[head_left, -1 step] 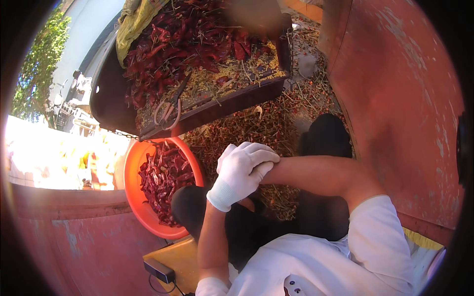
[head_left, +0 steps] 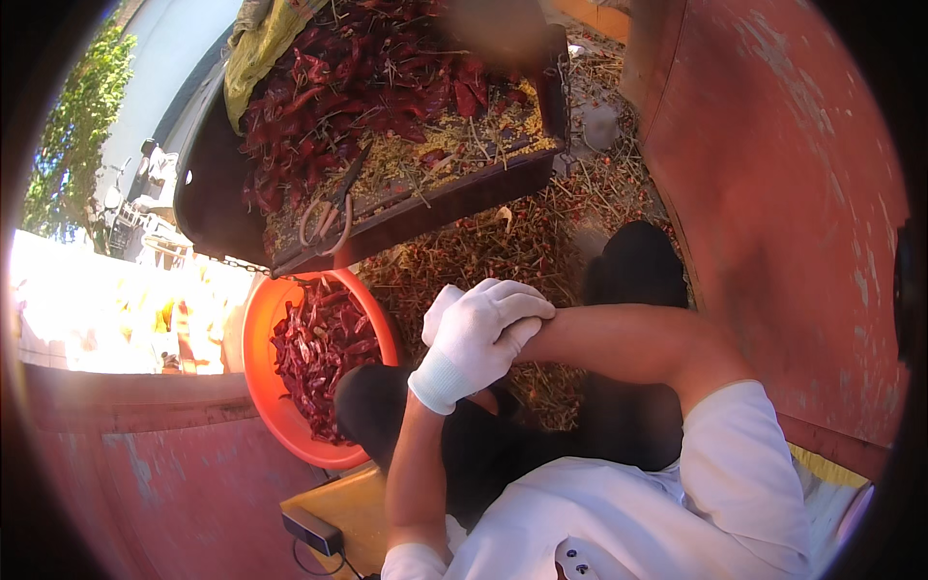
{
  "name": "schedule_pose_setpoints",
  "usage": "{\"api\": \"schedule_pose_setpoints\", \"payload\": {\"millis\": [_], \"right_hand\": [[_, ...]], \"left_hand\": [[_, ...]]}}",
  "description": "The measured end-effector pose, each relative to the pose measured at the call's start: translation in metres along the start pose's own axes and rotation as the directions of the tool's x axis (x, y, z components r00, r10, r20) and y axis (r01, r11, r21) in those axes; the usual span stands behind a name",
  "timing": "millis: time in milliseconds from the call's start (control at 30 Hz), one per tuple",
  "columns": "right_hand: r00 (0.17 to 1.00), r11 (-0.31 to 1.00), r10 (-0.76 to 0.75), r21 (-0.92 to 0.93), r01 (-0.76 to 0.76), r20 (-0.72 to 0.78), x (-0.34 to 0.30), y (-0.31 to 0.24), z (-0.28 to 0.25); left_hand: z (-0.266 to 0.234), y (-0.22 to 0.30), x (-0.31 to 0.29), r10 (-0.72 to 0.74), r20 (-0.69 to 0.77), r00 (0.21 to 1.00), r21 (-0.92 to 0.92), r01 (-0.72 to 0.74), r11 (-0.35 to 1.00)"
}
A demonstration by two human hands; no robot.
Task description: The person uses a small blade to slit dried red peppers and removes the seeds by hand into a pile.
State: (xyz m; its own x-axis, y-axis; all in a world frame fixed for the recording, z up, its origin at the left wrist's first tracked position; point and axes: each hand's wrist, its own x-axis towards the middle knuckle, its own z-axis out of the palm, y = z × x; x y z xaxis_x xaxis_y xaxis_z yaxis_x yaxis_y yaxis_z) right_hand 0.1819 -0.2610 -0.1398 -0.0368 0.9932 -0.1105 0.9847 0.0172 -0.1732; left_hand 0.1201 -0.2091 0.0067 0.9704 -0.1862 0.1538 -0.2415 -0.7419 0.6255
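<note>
My left hand (head_left: 480, 333), in a white glove, lies across my right wrist in front of my body, its fingers bent over the wrist's edge. Beneath it, a small white part of my right hand (head_left: 437, 311) shows; the glove covers the rest, and its fingers are hidden. My bare right forearm (head_left: 628, 331) reaches in from the right. Beyond my hands, scissors (head_left: 338, 200) with pale looped handles rest untouched at the near edge of a dark tray (head_left: 425, 211). Dried red chilies (head_left: 338, 111) are heaped in that tray, with yellow seeds (head_left: 464, 145) among stalks.
An orange basin (head_left: 253, 358) of red chilies stands left of my knee. Stalks and bits (head_left: 503, 242) cover the ground ahead. Red painted metal panels (head_left: 773, 193) rise at right and lower left. A black device (head_left: 312, 532) with a cable lies on a yellow surface (head_left: 362, 503).
My left hand has shifted very slightly to the right, its fingertips a touch further along my right forearm. The tray, scissors and basin stay put.
</note>
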Motion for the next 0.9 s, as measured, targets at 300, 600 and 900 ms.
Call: {"api": "schedule_pose_setpoints", "payload": {"millis": [300,600,900], "right_hand": [[0.995,1.000,0.015,0.010,-0.016,0.094,-0.025,-0.010,0.037],[0.996,0.999,-0.041,0.033,0.039,0.081,-0.012,-0.033,0.036],[0.982,1.000,-0.015,0.009,0.013,0.190,-0.031,-0.024,0.054]], "left_hand": [[0.019,0.024,0.037,0.118,0.173,0.978,-0.224,-0.078,0.971],[-0.012,0.020,0.026,0.077,0.270,0.960,-0.118,-0.046,0.992],[0.007,0.027,0.045,0.277,0.239,0.931,-0.415,-0.160,0.896]]}}
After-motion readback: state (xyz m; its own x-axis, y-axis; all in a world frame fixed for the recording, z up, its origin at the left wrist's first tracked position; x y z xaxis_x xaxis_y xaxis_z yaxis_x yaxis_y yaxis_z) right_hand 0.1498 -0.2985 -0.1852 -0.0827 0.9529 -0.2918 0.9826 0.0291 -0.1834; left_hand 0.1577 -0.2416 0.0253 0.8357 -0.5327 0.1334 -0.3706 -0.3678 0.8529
